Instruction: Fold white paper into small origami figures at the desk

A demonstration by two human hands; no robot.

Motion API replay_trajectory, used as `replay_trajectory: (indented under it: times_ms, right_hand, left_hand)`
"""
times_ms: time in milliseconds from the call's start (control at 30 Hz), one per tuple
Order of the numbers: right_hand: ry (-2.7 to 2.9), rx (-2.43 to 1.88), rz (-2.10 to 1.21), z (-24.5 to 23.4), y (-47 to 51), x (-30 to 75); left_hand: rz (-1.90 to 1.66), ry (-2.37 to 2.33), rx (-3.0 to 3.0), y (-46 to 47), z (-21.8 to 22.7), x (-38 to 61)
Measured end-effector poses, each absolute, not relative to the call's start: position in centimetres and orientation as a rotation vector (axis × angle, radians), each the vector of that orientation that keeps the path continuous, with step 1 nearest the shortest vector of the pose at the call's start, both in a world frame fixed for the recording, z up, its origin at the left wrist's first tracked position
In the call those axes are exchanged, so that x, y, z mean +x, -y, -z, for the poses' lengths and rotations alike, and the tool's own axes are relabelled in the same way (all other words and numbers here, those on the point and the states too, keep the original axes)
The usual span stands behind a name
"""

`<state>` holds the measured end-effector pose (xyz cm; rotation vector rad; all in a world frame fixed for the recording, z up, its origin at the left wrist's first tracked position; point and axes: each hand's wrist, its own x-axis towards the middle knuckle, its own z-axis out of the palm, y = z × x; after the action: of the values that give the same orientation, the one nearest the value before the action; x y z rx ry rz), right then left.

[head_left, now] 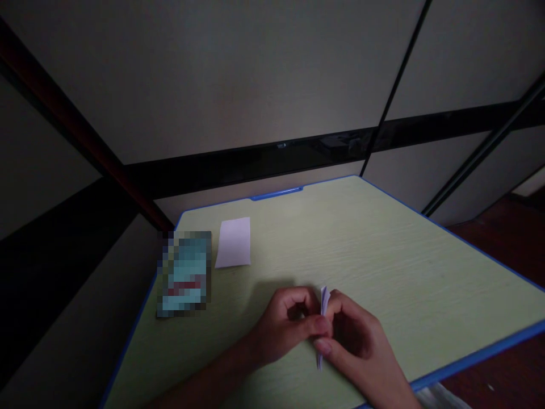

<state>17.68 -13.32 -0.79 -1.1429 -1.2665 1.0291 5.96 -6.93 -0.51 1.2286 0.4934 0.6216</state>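
Both my hands meet near the front of a pale green desk [383, 250] with a blue rim. Between them stands a small folded piece of white paper [323, 304], held on edge. My left hand [285, 329] pinches it from the left with thumb and curled fingers. From the right, my right hand [361, 346] pinches the same paper, its thumb pressed next to the left thumb. The lower end of the paper pokes out below the thumbs.
A flat white square sheet [233, 242] lies on the desk at the back left. Beside it, at the left edge, is a blurred teal rectangular item [185, 272]. Grey wall panels with dark strips rise behind the desk. The room is dim.
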Motion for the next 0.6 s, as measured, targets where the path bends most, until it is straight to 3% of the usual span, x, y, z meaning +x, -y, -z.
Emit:
replay_trajectory:
  times_ms: [600]
  right_hand:
    - [1.224, -1.079, -1.17, 0.24, 13.56, 18.13]
  left_hand:
    - [-0.567, -0.519, 1.214, 6.78, 0.16, 5.78]
